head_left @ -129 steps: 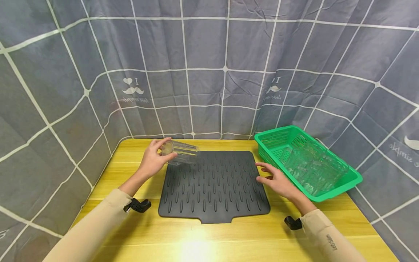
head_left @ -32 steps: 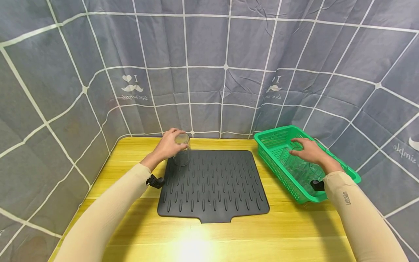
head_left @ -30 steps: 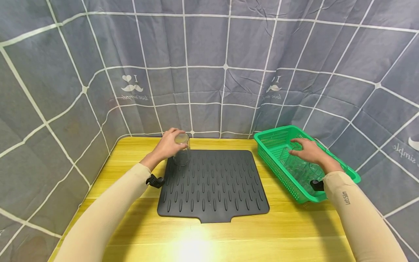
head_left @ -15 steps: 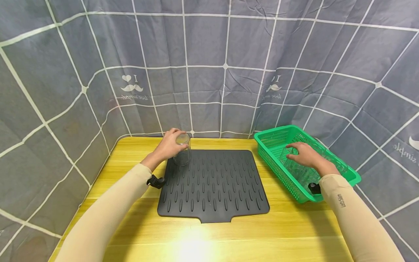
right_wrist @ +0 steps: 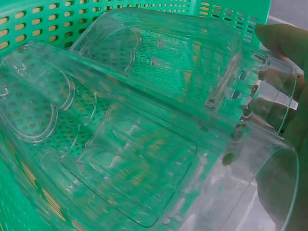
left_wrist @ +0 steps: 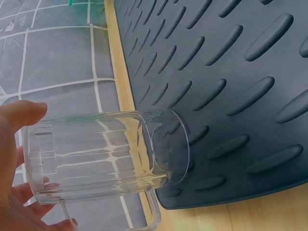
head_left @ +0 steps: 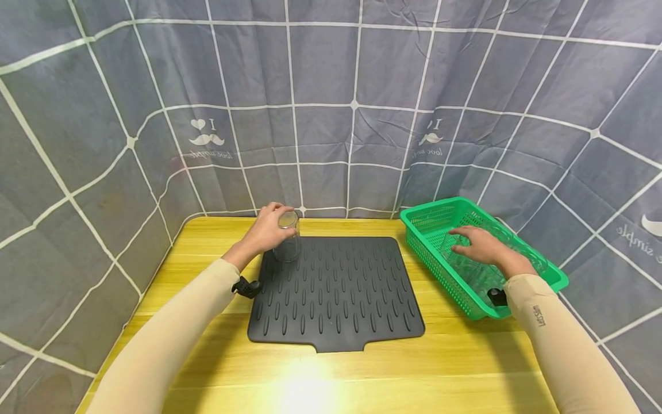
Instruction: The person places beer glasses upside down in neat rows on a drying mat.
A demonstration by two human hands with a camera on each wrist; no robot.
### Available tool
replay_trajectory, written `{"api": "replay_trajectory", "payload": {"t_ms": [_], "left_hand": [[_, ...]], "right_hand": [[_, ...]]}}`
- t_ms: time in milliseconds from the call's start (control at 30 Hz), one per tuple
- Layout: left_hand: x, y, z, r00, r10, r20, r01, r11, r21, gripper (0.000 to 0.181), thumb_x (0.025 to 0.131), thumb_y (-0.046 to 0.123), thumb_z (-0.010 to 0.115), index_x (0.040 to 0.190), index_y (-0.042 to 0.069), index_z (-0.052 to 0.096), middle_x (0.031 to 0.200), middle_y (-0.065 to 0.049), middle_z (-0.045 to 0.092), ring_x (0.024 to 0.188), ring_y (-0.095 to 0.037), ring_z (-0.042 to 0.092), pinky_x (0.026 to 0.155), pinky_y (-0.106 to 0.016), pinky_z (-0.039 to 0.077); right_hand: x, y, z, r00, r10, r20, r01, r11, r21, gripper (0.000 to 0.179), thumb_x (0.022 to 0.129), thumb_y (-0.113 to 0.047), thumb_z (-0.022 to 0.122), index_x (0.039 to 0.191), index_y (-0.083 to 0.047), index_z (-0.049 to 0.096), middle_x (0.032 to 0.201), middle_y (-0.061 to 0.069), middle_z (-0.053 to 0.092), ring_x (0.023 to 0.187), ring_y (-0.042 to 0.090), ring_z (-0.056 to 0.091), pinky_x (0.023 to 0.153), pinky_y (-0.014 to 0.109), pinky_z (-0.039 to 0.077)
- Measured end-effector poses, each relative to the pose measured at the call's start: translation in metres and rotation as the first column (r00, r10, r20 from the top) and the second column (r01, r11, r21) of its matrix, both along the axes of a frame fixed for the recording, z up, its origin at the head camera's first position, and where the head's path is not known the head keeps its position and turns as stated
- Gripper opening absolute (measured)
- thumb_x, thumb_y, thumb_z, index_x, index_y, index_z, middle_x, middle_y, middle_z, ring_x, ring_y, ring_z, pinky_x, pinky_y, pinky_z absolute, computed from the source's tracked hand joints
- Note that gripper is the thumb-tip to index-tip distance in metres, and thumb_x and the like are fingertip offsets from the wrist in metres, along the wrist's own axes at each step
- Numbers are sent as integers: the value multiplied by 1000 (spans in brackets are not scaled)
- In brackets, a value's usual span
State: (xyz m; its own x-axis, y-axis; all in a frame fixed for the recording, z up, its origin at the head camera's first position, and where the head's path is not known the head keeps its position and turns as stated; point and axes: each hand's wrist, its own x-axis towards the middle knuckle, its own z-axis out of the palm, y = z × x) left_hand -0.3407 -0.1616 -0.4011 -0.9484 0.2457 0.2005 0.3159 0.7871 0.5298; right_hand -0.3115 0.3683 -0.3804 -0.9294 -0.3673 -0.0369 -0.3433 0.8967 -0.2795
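Note:
In the head view my left hand (head_left: 271, 229) grips a clear glass mug (head_left: 287, 248) by its upturned base. The mug stands upside down at the back left corner of the black ridged mat (head_left: 336, 293). Its handle and rim show in the left wrist view, with the thumb and fingers (left_wrist: 24, 113) round the base. My right hand (head_left: 481, 244) reaches into the green basket (head_left: 434, 261), among clear glass vessels (right_wrist: 144, 159). In the right wrist view its thumb and fingers lie either side of a clear rim; I cannot tell whether they grip it.
The basket stands at the right of the wooden table (head_left: 233, 368), just beyond the mat's right edge. A grey checked curtain (head_left: 326, 138) hangs behind the table and along both sides.
The left hand has brought the mug from a tilted hold above the mat to upside down at its corner. The right hand has moved from beside the mat into the basket, then lower.

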Motion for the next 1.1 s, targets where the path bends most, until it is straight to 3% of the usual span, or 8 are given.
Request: {"api": "replay_trajectory", "payload": {"t_ms": [267, 533, 767, 1100], "left_hand": [[2, 1, 0, 1000, 7, -4, -7, 999, -32, 63, 92, 40, 70, 148, 18, 52, 148, -15, 42, 137, -39, 37, 106, -62, 37], [4, 1, 2, 1000, 20, -7, -20, 998, -63, 65, 92, 42, 70, 149, 18, 50, 149, -15, 41, 137, -40, 37, 109, -63, 33], [4, 2, 1, 999, 35, -7, -35, 997, -74, 69, 91, 44, 71, 151, 19, 48, 153, -16, 37, 141, -40, 33, 111, -64, 30], [7, 1, 1, 999, 43, -14, -44, 997, -67, 71, 90, 44, 72, 153, 22, 45, 158, -16, 31, 146, -40, 29, 113, -66, 26]], "right_hand": [[2, -5, -1, 1000, 26, -9, -27, 999, -23, 60, 100, -22, 63, 150, 2, 42, 151, 35, 37, 141, 58, 27, 111, 72, 25], [3, -8, -4, 999, 4, -54, -3, 1000, 21, 70, 98, -35, 66, 152, 1, 39, 153, 37, 31, 142, 58, 24, 109, 78, 17], [5, -8, -5, 999, -31, -11, 31, 998, 58, 79, 94, -46, 68, 153, -3, 39, 157, 39, 19, 145, 59, 14, 111, 78, 8], [2, -6, -10, 999, -40, 10, 39, 997, 62, 78, 95, -46, 66, 155, -6, 37, 159, 37, 15, 147, 57, 9, 113, 76, 6]]}}
